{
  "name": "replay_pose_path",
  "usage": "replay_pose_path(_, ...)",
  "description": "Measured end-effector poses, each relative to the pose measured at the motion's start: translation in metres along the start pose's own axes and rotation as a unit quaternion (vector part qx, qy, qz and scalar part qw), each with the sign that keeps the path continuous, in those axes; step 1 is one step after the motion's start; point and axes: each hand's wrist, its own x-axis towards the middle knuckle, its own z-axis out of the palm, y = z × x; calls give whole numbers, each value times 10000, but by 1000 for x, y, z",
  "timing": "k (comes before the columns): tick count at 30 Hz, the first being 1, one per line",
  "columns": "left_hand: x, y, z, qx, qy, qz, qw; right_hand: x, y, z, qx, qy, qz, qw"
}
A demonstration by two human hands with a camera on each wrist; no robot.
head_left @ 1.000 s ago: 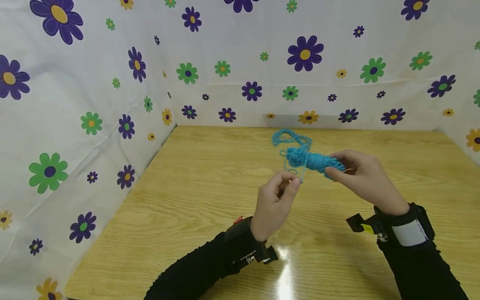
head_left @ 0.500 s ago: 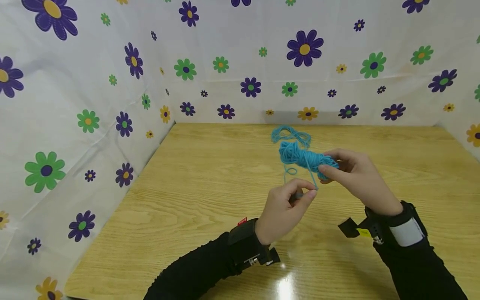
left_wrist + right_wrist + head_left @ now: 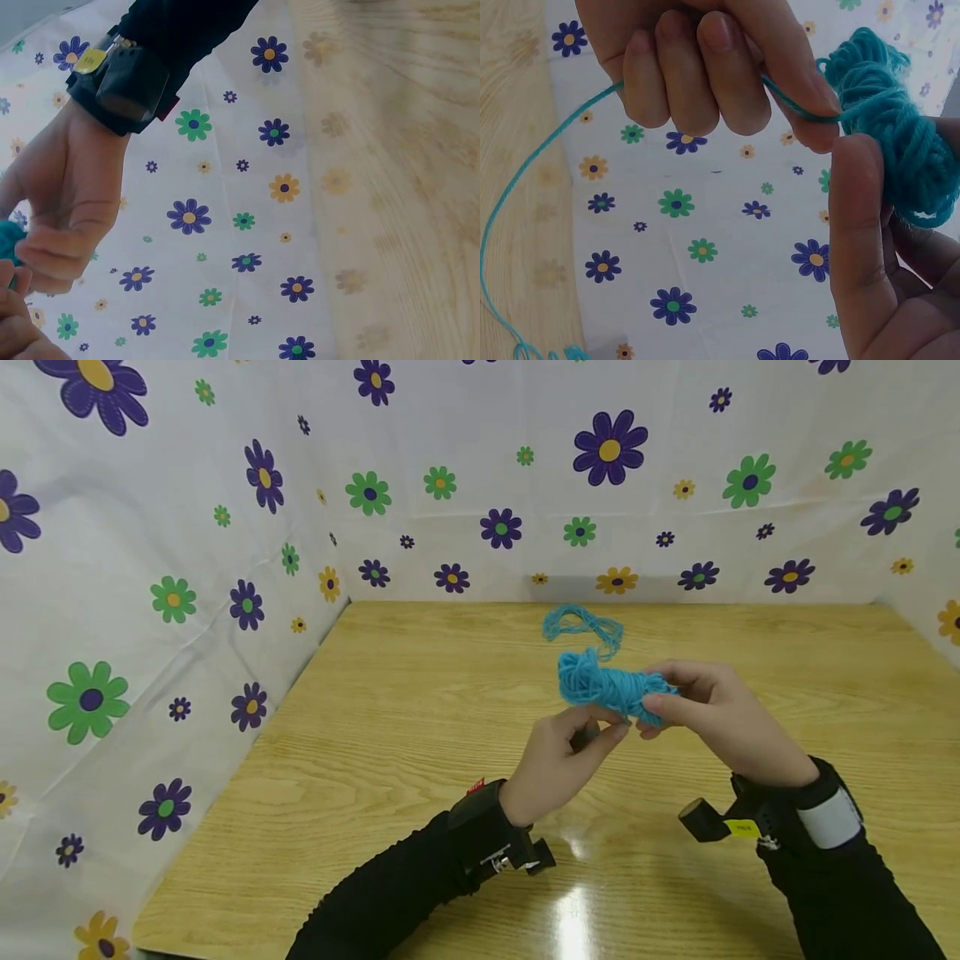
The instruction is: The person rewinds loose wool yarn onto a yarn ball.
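Observation:
A wound bundle of blue yarn (image 3: 600, 683) is held above the table by my right hand (image 3: 731, 722), which grips its right end between thumb and fingers. My left hand (image 3: 558, 764) is just below the bundle's middle, pinching the yarn's free strand. In the right wrist view, that strand (image 3: 529, 154) runs through the curled fingers of the left hand (image 3: 690, 71), passes its thumb and index finger, and reaches the bundle (image 3: 900, 142). The left wrist view catches only a small piece of the bundle (image 3: 10, 241) between both hands.
Behind the bundle, a loose tangle of blue yarn (image 3: 573, 621) lies on the wooden table (image 3: 390, 718) near its back edge. A white flowered cloth (image 3: 450, 435) hangs along the back and sides. Both wrists wear black bands with small cameras.
My left hand has carried the strand rightward across the front of the bundle, then up close to its underside. The bundle has shifted slightly left, still in my right hand.

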Motion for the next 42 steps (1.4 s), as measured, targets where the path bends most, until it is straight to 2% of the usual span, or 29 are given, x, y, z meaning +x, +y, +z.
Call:
replay_pose_path(5, 4, -2, -9, 110, -182, 285, 9994, 0, -1, -4, 284, -427, -120, 9986)
replay_pose_path(9, 7, 0, -16, -16, -304, -281, 9991, 0, 0, -7, 402, -779, -228, 9959)
replay_pose_path(12, 9, 1, -23, -521, -486, -801, 9942, 0, 0, -8, 387, -1054, -225, 9934)
replay_pose_path(16, 13, 1, -34, -988, -859, -1086, 9854, -1, 1, -10, 204, -1371, -165, 9902)
replay_pose_path(22, 17, 7, -45, -1058, -1295, -1604, 9728, -1, 0, -10, -288, -1677, -102, 9854)
replay_pose_path(27, 19, 10, -51, -1117, -1453, -1806, 9663, -1, -2, -9, -915, -1569, 87, 9833)
replay_pose_path(31, 19, 12, -56, -1104, -1498, -1871, 9646, -1, -2, -7, -1345, -1356, 366, 9809)
replay_pose_path(38, 18, 19, -63, -945, -1445, -1913, 9662, 1, 1, -1, -2227, -874, 747, 9681)
replay_pose_path(42, 18, 22, -66, -763, -1399, -1857, 9696, 3, 3, 2, -2429, -564, 856, 9646)
